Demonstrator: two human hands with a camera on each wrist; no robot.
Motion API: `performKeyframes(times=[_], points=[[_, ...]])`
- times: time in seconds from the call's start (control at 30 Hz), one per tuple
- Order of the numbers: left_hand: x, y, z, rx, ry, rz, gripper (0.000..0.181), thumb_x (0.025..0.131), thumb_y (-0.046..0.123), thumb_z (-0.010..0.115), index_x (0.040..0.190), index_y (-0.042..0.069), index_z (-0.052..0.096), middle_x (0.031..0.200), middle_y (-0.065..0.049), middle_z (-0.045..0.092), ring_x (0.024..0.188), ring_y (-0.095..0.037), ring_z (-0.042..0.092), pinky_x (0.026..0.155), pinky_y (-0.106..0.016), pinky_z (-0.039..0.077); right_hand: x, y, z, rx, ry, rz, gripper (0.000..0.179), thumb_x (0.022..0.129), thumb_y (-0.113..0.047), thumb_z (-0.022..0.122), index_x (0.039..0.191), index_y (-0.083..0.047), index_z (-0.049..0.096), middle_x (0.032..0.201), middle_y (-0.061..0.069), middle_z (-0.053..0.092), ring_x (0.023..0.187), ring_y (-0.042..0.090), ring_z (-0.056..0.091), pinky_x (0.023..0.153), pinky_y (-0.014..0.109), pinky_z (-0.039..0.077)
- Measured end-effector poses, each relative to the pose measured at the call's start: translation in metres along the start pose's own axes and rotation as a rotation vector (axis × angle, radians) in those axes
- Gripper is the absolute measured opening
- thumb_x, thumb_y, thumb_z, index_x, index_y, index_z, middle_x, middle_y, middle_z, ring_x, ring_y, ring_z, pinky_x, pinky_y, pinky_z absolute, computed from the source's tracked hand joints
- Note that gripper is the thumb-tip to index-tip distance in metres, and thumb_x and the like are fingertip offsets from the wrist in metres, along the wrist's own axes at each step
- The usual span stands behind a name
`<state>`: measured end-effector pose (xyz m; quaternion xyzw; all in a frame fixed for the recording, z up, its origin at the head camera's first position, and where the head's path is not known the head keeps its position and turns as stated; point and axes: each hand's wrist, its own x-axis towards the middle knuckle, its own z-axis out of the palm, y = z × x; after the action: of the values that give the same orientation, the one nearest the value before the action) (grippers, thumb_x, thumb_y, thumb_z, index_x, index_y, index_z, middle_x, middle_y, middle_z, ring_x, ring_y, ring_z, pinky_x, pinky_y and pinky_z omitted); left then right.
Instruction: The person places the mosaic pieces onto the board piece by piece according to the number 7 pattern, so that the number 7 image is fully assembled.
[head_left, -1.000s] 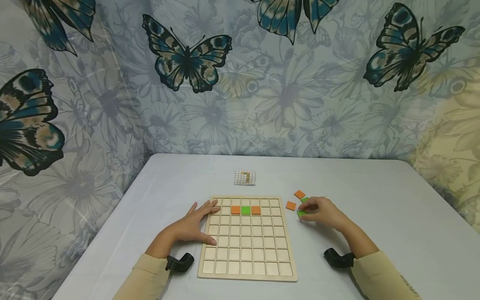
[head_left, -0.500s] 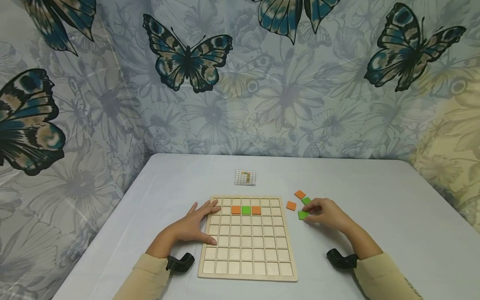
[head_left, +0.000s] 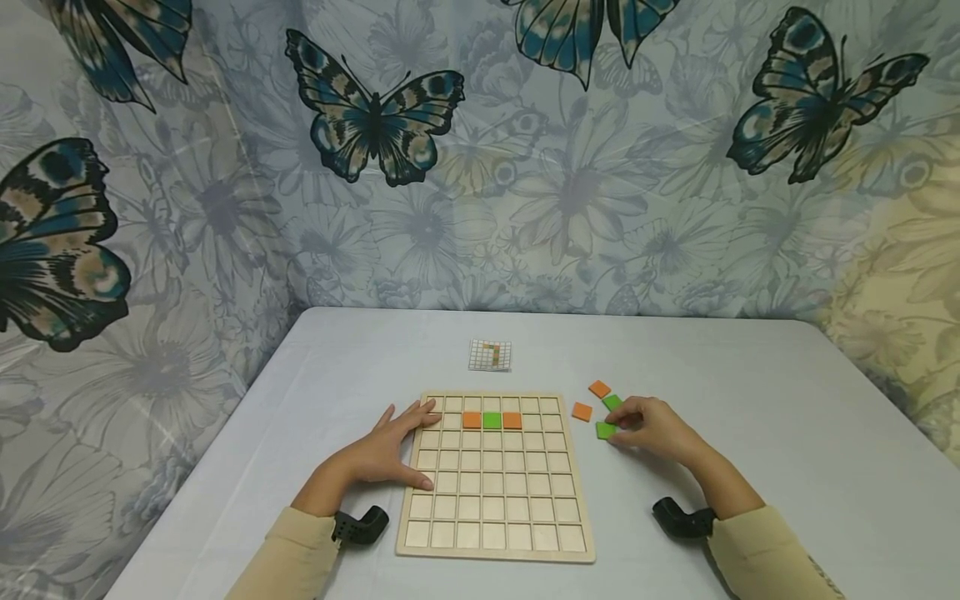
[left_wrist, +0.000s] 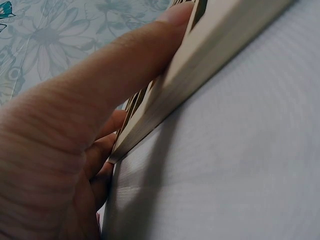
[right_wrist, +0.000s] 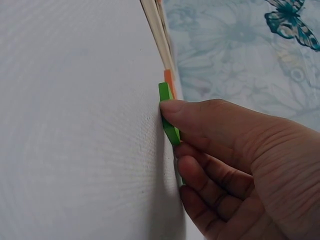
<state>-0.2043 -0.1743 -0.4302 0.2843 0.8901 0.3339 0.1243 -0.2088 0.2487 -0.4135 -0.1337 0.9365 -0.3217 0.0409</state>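
A wooden grid board (head_left: pixel 492 554) lies flat, with an orange tile (head_left: pixel 472 420), a green tile (head_left: pixel 491 421) and another orange tile (head_left: pixel 512 420) side by side in its second row. Spread along the board's left edge, my left hand (head_left: pixel 381 454) rests its thumb and fingertips on the frame; the left wrist view shows the thumb (left_wrist: pixel 115 70) over the rim. Right of the board, my right hand (head_left: pixel 654 429) pinches a loose green tile (right_wrist: pixel 168 114) at the tabletop, thumb on its near edge. A second green tile (head_left: pixel 612 402) lies just behind those fingers.
Two loose orange tiles, one nearer the board (head_left: pixel 582 411) and one farther back (head_left: pixel 599 388), lie by the right hand. Behind the board is a small card (head_left: pixel 490 355) printed with a coloured grid pattern. White cloth covers the table (head_left: pixel 375 350); a butterfly-print curtain (head_left: pixel 480 233) hangs behind it.
Over the last second my right hand has shifted slightly right, uncovering more of the two green tiles. The left hand and the board have stayed in place.
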Motion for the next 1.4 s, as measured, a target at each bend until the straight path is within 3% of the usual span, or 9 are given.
performKeyframes(times=[0.4, 0.73, 1.17, 1.4], points=[[0.0, -0.001, 0.0, 0.01, 0.002, 0.002, 0.097, 0.063, 0.049, 0.082, 0.143, 0.017, 0.037, 0.157, -0.004, 0.017, 0.146, -0.027, 0.007, 0.116, -0.052, -0.01, 0.002, -0.003, -0.001, -0.024, -0.007, -0.026, 0.024, 0.073, -0.012, 0.078, 0.091, -0.002, 0.069, 0.089, 0.004, 0.066, 0.08, 0.014, 0.059, 0.066, 0.02, 0.05], [0.0, 0.0, 0.0, 0.017, 0.005, 0.005, 0.096, 0.063, 0.048, 0.082, 0.142, 0.016, 0.038, 0.156, -0.005, 0.019, 0.146, -0.028, 0.009, 0.116, -0.052, -0.01, 0.005, -0.008, 0.001, 0.009, -0.024, -0.054, 0.026, 0.073, -0.013, 0.078, 0.093, 0.0, 0.068, 0.092, 0.007, 0.067, 0.082, 0.015, 0.062, 0.069, 0.02, 0.052], [-0.001, 0.001, 0.0, 0.017, 0.006, 0.004, 0.096, 0.063, 0.047, 0.082, 0.142, 0.015, 0.038, 0.156, -0.005, 0.018, 0.146, -0.028, 0.008, 0.117, -0.052, -0.009, 0.013, -0.023, 0.008, 0.028, -0.048, -0.091, 0.025, 0.074, -0.012, 0.077, 0.093, 0.0, 0.068, 0.093, 0.009, 0.068, 0.086, 0.02, 0.064, 0.074, 0.029, 0.055], [0.0, 0.001, 0.0, 0.016, 0.005, 0.004, 0.097, 0.063, 0.048, 0.082, 0.143, 0.016, 0.037, 0.157, -0.004, 0.018, 0.146, -0.028, 0.008, 0.117, -0.052, -0.009, 0.02, -0.027, 0.011, 0.041, -0.066, -0.124, 0.027, 0.075, -0.014, 0.077, 0.095, 0.002, 0.068, 0.094, 0.01, 0.068, 0.087, 0.02, 0.064, 0.074, 0.026, 0.054]])
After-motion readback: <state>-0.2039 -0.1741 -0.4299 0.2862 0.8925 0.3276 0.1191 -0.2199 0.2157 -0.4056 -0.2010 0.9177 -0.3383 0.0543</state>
